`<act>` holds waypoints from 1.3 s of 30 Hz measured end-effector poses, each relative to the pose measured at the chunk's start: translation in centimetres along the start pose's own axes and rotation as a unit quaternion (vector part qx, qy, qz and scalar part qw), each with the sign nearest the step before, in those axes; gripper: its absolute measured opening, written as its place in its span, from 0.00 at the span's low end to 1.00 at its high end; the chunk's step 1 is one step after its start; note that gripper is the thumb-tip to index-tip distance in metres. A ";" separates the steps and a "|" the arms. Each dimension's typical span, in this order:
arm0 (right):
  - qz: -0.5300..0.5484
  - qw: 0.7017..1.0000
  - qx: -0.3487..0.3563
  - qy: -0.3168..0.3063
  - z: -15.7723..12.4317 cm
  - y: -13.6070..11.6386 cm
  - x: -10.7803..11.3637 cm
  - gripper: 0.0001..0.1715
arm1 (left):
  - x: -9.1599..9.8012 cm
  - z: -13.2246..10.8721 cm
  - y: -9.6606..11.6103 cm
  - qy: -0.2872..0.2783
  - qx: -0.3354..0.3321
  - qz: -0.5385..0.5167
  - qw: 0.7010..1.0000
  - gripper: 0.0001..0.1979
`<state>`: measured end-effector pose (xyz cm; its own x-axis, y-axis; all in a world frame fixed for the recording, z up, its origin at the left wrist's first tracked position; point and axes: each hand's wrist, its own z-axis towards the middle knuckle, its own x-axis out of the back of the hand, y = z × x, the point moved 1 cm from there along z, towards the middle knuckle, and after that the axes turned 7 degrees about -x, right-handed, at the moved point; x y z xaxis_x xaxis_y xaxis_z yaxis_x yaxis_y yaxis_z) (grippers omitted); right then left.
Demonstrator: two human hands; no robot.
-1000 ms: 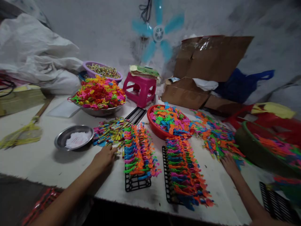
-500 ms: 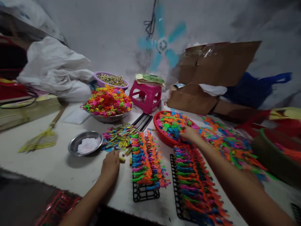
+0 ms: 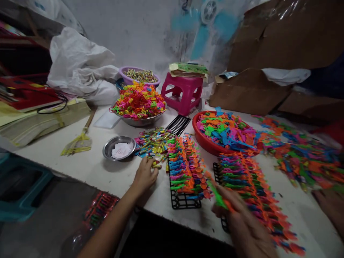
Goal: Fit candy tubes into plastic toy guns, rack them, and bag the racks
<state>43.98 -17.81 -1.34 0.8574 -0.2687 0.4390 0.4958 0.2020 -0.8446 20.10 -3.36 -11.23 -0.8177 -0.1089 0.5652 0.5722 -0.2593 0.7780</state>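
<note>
Closest of all, here's the right hand (image 3: 242,216), clamped on orange and green plastic pieces (image 3: 219,197), a touch blurred, the pieces poking out past the fingertips toward the gap between two loaded racks. Behind that hand, partly covered by it, runs the right rack (image 3: 224,225), black, packed with bright rows. Just across the gap sits the left rack (image 3: 186,203), its near end bare, the rest bristling with colour. And over on its other side, well apart from its partner, the left hand (image 3: 145,176) is down at the counter (image 3: 88,166), fingers at the near edge of the small tubes (image 3: 153,140); whether it grips one, I cannot tell. Out at the right edge, another person's hand (image 3: 329,204) lies beside a loose spread of pieces (image 3: 303,159). Beyond the left hand, a metal bowl (image 3: 106,152) holds white paper slips (image 3: 122,149); past the right rack, a red basin (image 3: 202,140) brims with more pieces. Farther back, a pink stool (image 3: 184,94) carries a stack of papers (image 3: 189,69), under a blue fan (image 3: 209,12).
</note>
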 end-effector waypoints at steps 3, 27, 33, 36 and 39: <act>0.012 1.000 0.008 -0.020 0.2 -0.9 -3.5 0.19 | -0.4 0.5 0.6 -0.029 -0.016 0.002 0.999 0.04; 0.158 0.986 -0.025 -0.053 -1.4 0.6 -7.0 0.28 | 0.7 -9.6 9.3 -0.181 0.235 -0.474 0.829 0.16; 0.146 0.985 -0.001 -0.089 -1.4 0.5 -6.6 0.29 | 0.6 -10.0 9.1 -0.198 0.227 -0.457 0.837 0.16; 0.096 0.993 0.002 -0.071 -1.9 0.3 -6.4 0.28 | 0.7 -10.2 9.5 -0.207 0.164 -0.420 0.868 0.15; 0.029 0.998 0.010 -0.048 -2.6 0.3 -6.2 0.27 | 1.2 -9.8 10.7 -0.209 0.076 -0.343 0.913 0.12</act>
<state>38.44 -18.55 -5.07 0.8935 -0.1646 0.4177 0.4467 0.2333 -0.8637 24.58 -15.71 -4.91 -0.9101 0.4126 -0.0394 -0.0385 0.0104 0.9992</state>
